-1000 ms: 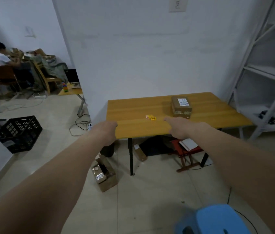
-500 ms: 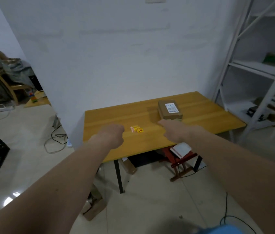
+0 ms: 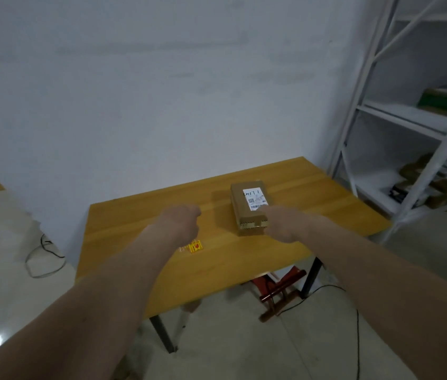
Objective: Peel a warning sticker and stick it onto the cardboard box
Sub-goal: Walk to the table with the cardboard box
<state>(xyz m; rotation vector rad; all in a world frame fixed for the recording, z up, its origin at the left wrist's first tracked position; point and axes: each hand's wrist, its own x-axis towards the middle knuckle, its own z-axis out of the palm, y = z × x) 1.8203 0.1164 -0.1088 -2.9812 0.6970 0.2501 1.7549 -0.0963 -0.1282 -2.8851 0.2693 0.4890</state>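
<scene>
A small cardboard box [image 3: 244,208] with a white shipping label lies on the far right part of the yellow wooden table [image 3: 123,237]. A yellow and red warning sticker sheet [image 3: 195,247] lies flat near the table's middle. My left hand [image 3: 181,222] hovers in a loose fist just above and behind the sticker, partly hiding it, holding nothing. My right hand [image 3: 284,223] reaches over the table at the box's near right corner, fingers curled; whether it touches the box is unclear.
A white wall stands right behind the table. White metal shelving [image 3: 409,124] with boxes stands to the right. Under the table is a red folding stool [image 3: 277,289] and a black cable [image 3: 326,290]. Another cable [image 3: 42,259] lies on the floor at left.
The view has closed in on the table and swung right. Both hands have moved forward over the tabletop: the left over the sticker, the right up to the box.
</scene>
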